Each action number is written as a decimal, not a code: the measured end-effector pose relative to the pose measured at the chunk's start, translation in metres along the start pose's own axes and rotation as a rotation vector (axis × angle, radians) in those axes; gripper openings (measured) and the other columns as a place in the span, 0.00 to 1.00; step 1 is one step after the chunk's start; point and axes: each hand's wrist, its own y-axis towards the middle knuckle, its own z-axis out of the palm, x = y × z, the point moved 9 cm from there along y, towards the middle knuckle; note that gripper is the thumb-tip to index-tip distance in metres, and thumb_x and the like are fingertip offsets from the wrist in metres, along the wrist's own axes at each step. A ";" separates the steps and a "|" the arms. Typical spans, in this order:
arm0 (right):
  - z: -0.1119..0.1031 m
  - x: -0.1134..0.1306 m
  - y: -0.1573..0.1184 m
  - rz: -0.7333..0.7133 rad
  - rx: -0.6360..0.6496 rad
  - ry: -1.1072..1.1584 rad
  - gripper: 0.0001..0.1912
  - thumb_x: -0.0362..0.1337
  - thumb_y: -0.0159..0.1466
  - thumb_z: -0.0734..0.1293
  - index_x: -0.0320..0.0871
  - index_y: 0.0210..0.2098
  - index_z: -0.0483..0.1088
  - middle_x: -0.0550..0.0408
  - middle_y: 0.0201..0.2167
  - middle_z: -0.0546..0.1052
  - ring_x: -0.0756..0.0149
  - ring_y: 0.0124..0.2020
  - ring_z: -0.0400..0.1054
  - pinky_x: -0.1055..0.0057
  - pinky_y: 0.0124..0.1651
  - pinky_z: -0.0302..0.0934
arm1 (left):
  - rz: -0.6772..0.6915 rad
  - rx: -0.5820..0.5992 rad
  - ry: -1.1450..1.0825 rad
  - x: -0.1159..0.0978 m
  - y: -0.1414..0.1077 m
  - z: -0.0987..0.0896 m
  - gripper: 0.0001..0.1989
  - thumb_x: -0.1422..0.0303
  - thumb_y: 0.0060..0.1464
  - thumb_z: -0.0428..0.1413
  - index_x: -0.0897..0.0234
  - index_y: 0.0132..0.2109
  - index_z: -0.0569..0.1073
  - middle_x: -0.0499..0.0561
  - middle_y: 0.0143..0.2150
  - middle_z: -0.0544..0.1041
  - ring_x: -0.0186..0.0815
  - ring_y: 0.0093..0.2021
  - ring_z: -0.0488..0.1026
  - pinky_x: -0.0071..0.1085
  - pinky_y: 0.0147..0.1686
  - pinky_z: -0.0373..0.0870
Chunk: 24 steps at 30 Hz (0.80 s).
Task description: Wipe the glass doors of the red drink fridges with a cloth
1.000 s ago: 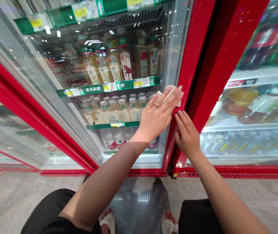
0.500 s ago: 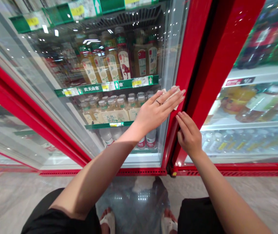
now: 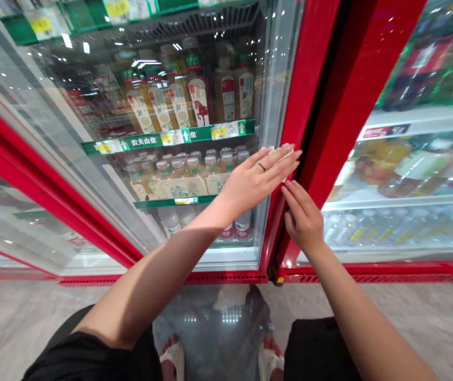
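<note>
My left hand [image 3: 256, 177], with a dark ring on one finger, lies with its fingers stretched out over a crumpled white tissue [image 3: 288, 150]. It presses the tissue against the red door frame [image 3: 271, 225] of a glass-fronted drinks fridge. The palm side and most of the tissue are hidden. Just below and right of it, my right hand [image 3: 305, 219] rests its extended fingertips on the frame near its right edge, thumb apart and lower. Nothing shows in that hand.
Behind the glass stand bottled drinks [image 3: 179, 103] on shelves with green price strips [image 3: 143, 140]. A second red-framed fridge [image 3: 363, 79] with bottles adjoins on the right, across a dark gap. Below are the grey floor [image 3: 210, 328] and my sandalled feet [image 3: 177, 357].
The view has shifted slightly. My left hand stays on the tissue against the frame, slightly lower along it. My right fingertips remain beside it, a little closer to the tissue.
</note>
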 end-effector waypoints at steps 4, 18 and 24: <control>-0.001 0.000 -0.001 -0.009 -0.017 -0.018 0.42 0.21 0.69 0.60 0.50 0.80 0.54 0.43 0.74 0.70 0.47 0.74 0.66 0.45 0.69 0.73 | 0.025 0.079 0.121 -0.001 0.022 -0.006 0.31 0.76 0.71 0.36 0.67 0.76 0.61 0.55 0.82 0.59 0.47 0.78 0.48 0.46 0.62 0.72; -0.002 -0.002 -0.005 0.005 -0.008 -0.030 0.40 0.21 0.70 0.59 0.47 0.79 0.56 0.40 0.69 0.76 0.48 0.73 0.68 0.46 0.68 0.74 | -0.134 -0.115 -0.185 -0.011 -0.007 0.008 0.28 0.73 0.77 0.39 0.65 0.78 0.59 0.48 0.81 0.60 0.37 0.81 0.54 0.39 0.79 0.56; -0.002 -0.007 -0.008 0.026 -0.014 -0.031 0.36 0.23 0.71 0.59 0.47 0.77 0.62 0.43 0.67 0.78 0.48 0.71 0.71 0.45 0.68 0.74 | -0.204 -0.142 -0.273 -0.022 -0.009 0.017 0.28 0.73 0.75 0.44 0.66 0.78 0.61 0.49 0.80 0.62 0.37 0.81 0.55 0.40 0.81 0.55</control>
